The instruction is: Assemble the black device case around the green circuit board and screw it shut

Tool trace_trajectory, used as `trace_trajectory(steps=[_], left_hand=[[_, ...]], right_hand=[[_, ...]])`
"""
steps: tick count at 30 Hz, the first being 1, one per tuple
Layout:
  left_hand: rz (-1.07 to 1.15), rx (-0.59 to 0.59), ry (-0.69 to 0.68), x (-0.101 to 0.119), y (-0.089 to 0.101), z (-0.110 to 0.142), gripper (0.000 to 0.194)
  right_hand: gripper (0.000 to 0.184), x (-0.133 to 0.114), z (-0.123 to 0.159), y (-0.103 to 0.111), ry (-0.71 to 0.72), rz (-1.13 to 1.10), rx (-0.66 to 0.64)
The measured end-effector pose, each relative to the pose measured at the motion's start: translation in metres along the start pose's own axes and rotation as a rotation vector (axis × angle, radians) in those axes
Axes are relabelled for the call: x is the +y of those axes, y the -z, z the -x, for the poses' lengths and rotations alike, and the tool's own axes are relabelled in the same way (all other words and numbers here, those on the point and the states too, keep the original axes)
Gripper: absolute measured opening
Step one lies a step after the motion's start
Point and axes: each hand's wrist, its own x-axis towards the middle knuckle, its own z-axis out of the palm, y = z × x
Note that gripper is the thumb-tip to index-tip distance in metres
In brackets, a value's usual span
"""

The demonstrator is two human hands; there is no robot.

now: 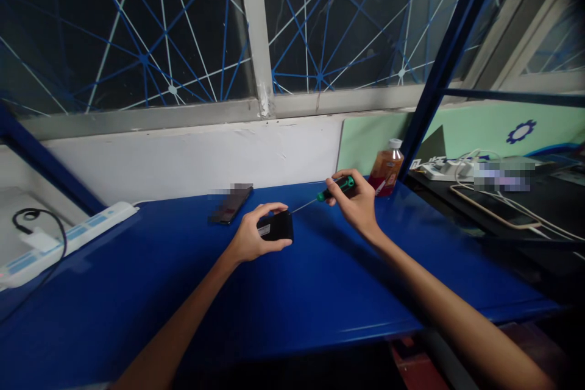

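My left hand (250, 239) is closed around a small black box-shaped device (280, 226) with a pale label on one face. It is held just over the blue table (320, 292), thumb along the near side and fingers along the far side. In my right hand (359, 204) is a screwdriver (338, 187) with a green and black handle. Its thin metal shaft points down to the left, and the tip meets the device's upper right corner. Whether the tip sits in a screw is too small to tell.
A dark phone (234, 204) lies behind my left hand. A bottle of reddish drink (387, 169) stands at the back right. On the left is a white power strip (68, 244) with a black cable. A second phone (496, 207) and white cables rest on the black desk (439, 198).
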Motion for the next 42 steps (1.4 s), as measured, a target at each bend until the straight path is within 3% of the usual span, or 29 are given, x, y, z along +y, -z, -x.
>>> trace_trajectory(steps=[15, 23, 31, 37, 42], left_hand=[[0.016, -0.006, 0.023, 0.0036, 0.0009, 0.0014, 0.054], [0.02, 0.01, 0.02, -0.0004, 0.0001, 0.0019, 0.052], [0.022, 0.014, 0.036, 0.0009, 0.0005, 0.0016, 0.051], [-0.008, 0.016, 0.03, -0.003, -0.0004, 0.0015, 0.051], [0.0, 0.027, 0.033, -0.0033, -0.0012, 0.0012, 0.049]], right_hand=[[0.026, 0.0022, -0.0022, 0.0009, -0.016, -0.051, -0.066], [0.028, 0.0074, -0.0057, 0.0039, -0.034, -0.269, -0.178], [0.036, 0.0046, -0.0049, 0.0017, -0.09, -0.133, -0.13], [0.038, 0.0069, -0.0083, 0.0035, -0.138, -0.324, -0.237], [0.036, 0.0078, -0.0079, 0.0031, -0.133, -0.154, -0.161]])
